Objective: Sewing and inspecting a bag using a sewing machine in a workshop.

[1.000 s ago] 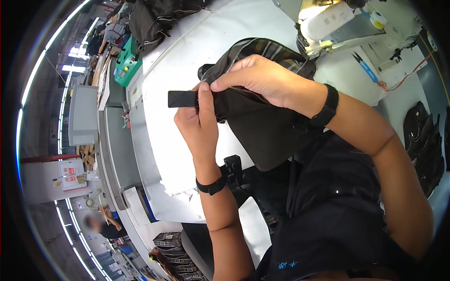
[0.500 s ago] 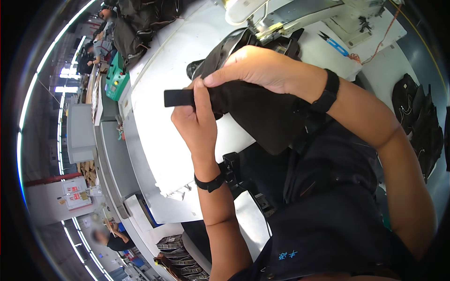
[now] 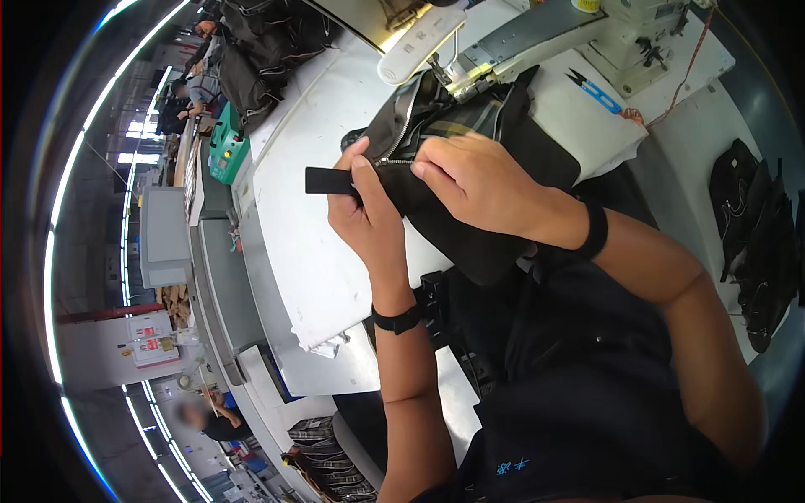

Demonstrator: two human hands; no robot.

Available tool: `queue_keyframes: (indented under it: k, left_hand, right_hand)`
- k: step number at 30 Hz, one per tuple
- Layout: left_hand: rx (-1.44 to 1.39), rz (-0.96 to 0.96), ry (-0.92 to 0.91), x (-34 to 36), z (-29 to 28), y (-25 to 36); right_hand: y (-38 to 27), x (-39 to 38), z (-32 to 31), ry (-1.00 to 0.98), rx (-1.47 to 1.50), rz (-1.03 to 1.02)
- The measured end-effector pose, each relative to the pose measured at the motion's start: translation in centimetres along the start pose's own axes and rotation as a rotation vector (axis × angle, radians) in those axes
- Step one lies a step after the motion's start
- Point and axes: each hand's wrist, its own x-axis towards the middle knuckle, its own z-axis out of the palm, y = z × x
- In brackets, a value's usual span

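A black fabric bag [image 3: 464,245] lies partly over the white table and hangs off its near edge. Its metal zipper [image 3: 403,126] is parted, showing the lining in the gap. My left hand [image 3: 369,205] is closed on the bag's left end by the zipper's end, and a short black strap [image 3: 327,180] juts out leftward from its fingers. My right hand [image 3: 486,186] pinches the near zipper edge a little to the right, its fingers curled over the fabric. The far side of the bag rests by the sewing machine's needle area [image 3: 457,80].
The sewing machine [image 3: 537,50] stands at the back of the white table [image 3: 306,251]. Blue thread snips [image 3: 597,92] lie to its right. Black fabric pieces [image 3: 749,239] are heaped far right, more bags [image 3: 268,59] back left, near a green box [image 3: 228,149]. Plaid fabric [image 3: 327,453] is stacked below.
My right hand has moved nearer and down, from over the bag's far side to the near zipper edge. The zipper opening now shows. My left hand keeps its hold beside the strap.
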Motion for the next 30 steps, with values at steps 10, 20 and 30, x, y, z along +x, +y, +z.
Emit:
queue_keyframes:
  k: [10, 20, 30]
  left_hand:
    - [-0.021, -0.044, 0.056, 4.1, 5.5, -1.9]
    - [-0.192, -0.118, 0.021, 3.5, 9.5, -0.3]
    - [-0.303, -0.190, -0.174, 1.1, 10.3, 1.5]
  right_hand:
    - [3.4, 3.2, 1.1, 0.370, -0.479, -0.272]
    - [4.8, 2.5, -2.4, 0.563, -0.564, -0.282]
    - [6.1, 1.6, -4.6, 0.656, -0.576, -0.246]
